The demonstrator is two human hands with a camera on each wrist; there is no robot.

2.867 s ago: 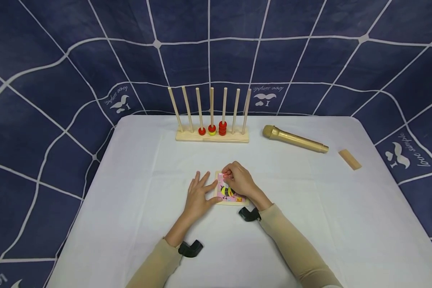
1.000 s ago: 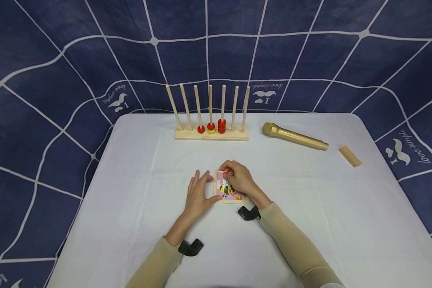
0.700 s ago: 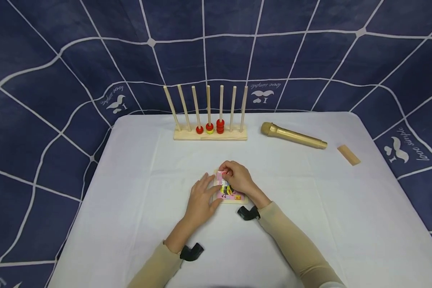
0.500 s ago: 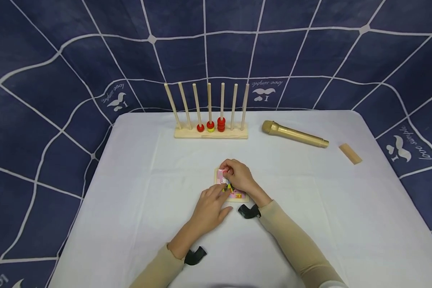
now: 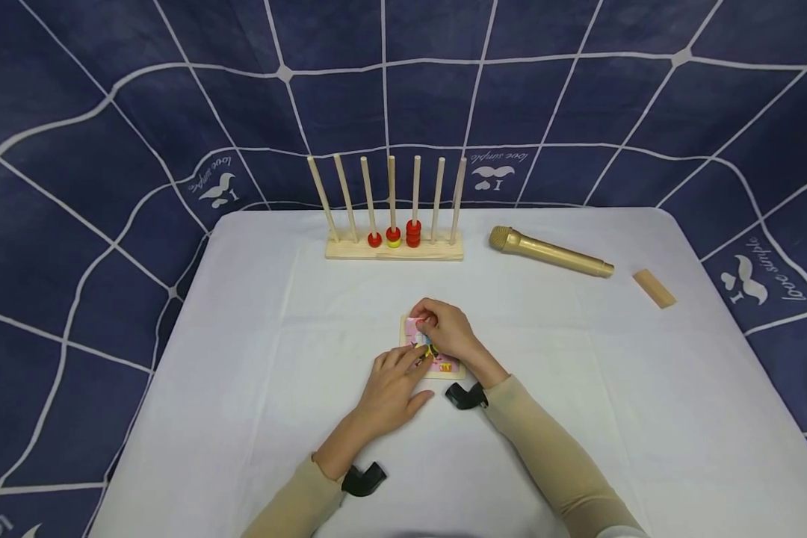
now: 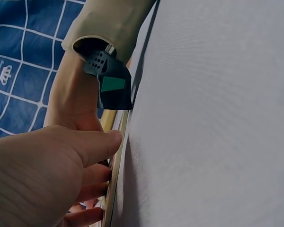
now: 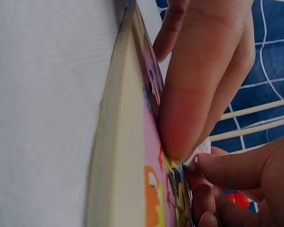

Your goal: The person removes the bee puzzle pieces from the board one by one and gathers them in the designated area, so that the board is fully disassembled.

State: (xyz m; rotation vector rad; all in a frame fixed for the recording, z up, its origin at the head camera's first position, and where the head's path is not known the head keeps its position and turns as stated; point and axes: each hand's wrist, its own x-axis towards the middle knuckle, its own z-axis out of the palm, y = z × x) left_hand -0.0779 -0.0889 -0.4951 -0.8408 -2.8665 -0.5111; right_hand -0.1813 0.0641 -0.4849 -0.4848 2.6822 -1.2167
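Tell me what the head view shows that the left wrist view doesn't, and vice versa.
Only the head view: the wooden bead abacus, gold microphone and flat tan strip.

Only the left wrist view: the green patch on the black wrist camera at the right wrist.

Both: the left hand, right hand, picture puzzle board and blue grid-patterned cloth; the left wrist view sees the board nearly edge-on.

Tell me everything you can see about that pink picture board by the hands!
The pink picture board looks like a wooden puzzle: a pale rim around a pink picture. Part of a yellow-and-black figure shows, with an orange patch toward the near right corner. It lies flat on the white tablecloth. The left hand rests its fingers on it; the right hand seems to pinch a piece near its far edge.
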